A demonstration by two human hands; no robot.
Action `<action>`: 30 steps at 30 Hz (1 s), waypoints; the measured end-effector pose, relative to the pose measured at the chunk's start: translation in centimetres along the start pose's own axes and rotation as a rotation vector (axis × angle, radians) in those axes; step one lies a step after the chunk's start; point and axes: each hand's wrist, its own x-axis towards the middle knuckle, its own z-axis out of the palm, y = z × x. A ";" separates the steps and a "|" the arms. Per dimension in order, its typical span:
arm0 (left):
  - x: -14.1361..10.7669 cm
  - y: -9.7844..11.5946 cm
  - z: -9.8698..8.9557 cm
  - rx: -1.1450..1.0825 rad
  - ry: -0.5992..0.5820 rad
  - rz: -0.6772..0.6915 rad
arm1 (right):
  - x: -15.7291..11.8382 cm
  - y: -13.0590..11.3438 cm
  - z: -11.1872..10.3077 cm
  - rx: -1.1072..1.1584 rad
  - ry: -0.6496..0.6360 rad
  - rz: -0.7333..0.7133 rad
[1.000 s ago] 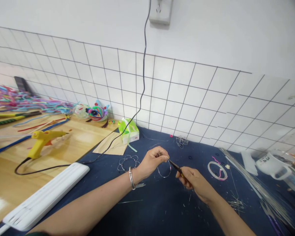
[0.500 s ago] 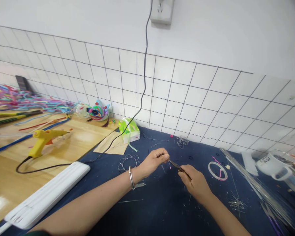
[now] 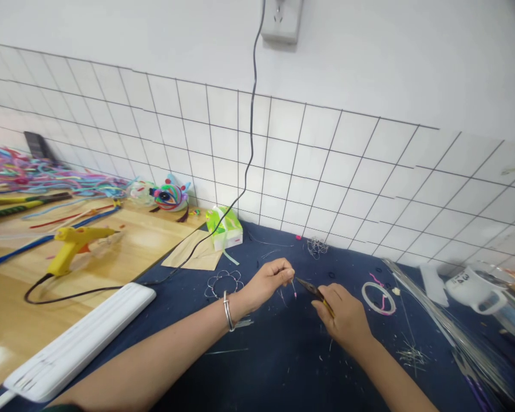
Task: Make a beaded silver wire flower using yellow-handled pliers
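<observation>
Turned since the earlier view, the wire loop (image 3: pixel 294 287) now hangs nearly edge-on below my left hand (image 3: pixel 274 278), whose fingertips pinch it. My right hand (image 3: pixel 345 315) grips the pliers (image 3: pixel 312 288), tips just beside the wire; I judge this re-angles the work. The mug (image 3: pixel 467 290) at right seems to read "34".

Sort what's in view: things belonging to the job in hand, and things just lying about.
In the job:
Pliers, in the right hand
Pink-tipped wire, in the left hand
Probably the wire flower

Lying about, it seems:
Glue gun
Mug
Green pack
Power strip
</observation>
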 end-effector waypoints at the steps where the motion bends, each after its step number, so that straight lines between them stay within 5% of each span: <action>1: 0.0 0.0 0.0 -0.001 0.020 0.014 | 0.2 -0.1 -0.2 0.065 -0.026 0.054; 9: -0.1 0.1 -0.2 0.064 0.050 0.089 | 1.5 -1.5 -2.1 0.530 -0.316 0.290; 30: -0.2 0.1 -0.3 0.227 0.041 0.148 | 1.0 -1.2 -1.2 0.812 -0.362 0.425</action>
